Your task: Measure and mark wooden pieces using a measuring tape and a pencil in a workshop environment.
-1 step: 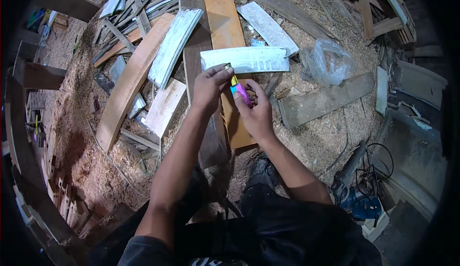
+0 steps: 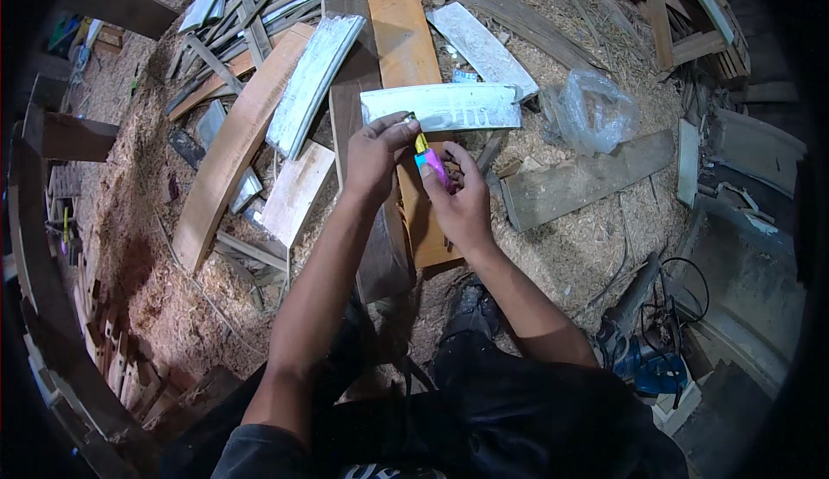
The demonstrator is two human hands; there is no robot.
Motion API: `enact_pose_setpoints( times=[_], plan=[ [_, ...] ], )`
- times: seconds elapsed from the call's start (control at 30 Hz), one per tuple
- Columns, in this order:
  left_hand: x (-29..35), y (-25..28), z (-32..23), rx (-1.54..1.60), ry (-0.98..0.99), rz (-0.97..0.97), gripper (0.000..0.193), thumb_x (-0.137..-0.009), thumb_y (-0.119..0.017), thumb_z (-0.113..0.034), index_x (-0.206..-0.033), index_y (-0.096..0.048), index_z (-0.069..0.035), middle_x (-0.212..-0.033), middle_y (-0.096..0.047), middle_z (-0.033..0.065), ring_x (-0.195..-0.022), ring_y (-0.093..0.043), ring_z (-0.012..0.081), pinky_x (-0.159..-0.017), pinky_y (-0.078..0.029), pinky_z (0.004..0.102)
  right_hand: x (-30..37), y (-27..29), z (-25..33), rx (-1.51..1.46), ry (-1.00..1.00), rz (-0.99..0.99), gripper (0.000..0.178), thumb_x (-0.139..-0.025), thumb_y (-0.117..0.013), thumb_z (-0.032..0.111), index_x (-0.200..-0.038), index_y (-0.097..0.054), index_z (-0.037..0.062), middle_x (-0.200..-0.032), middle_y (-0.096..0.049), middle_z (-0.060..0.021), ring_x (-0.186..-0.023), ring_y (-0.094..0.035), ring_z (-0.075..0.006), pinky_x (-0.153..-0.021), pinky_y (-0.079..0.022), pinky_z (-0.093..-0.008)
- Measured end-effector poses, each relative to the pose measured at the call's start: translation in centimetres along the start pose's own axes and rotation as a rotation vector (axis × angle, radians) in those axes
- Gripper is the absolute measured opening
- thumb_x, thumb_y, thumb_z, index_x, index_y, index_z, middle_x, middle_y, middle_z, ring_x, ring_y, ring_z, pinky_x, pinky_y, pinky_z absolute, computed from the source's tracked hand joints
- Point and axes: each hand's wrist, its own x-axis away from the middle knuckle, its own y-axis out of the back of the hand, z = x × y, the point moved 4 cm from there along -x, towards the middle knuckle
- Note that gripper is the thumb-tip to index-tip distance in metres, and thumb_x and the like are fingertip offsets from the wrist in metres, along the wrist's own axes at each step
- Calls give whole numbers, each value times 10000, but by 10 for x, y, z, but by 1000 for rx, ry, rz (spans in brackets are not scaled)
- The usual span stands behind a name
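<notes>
Landmark: the white crosswise board. Small pink-and-cyan tool sits in view just below its middle, yellow strip pointing up toward the board's near edge. Might be a pocket tape; too small to be sure.

Left hand is below the white board's left half, thumb and forefinger pinched at the strip's upper end. Right hand is below its right half, fingers closed around the tool's body. Hands close together, not touching, joined through the tool. Left fingertips overlap the board's near edge in view; can't tell if they make contact.

Under the white board: orange board, running away beyond it and back toward the person. Left of it: dark brown board, then curved tan plank. Right of it: clear plastic bag.

Doing it well, my read: right hand anchors the body, left controls the end. Light pinch, strip straight, no twist. Thumb shouldn't cover the very tip. Main risk is the end slipping out of the pinch; elbows tucked in would steady both wrists.
</notes>
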Motion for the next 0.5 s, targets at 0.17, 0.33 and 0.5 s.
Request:
enact_pose_setpoints(
  times=[0.17,0.33,0.5],
  plan=[
    [-27,27,-16,-134,-49,-80,208,-938,-684,-230,-1020,-637,-45,-814,-632,38,-741,-624,161,-710,-543,302,4,-3,30,218,227,62,603,-808,-761,159,-1312,-482,-19,-1116,-592,-205,-1017,-604,-350,-888,-494,-446],
    [-43,25,-33,17,-39,-191,227,-965,-635,-250,-1007,-613,-28,-821,-609,50,-725,-614,180,-672,-544,306,12,2,50,592,463,50,680,-747,-770,100,-1340,-449,15,-1186,-544,-194,-1085,-526,-397,-922,-452,-498],
    [-23,-22,-4,-71,-102,-55,236,-979,-603,-149,-1108,-598,48,-960,-619,94,-795,-621,183,-740,-573,344,6,1,45,659,467,7,666,-701,-782,66,-1298,-489,44,-1198,-551,-176,-1115,-531,-362,-949,-405,-483]
  ],
)
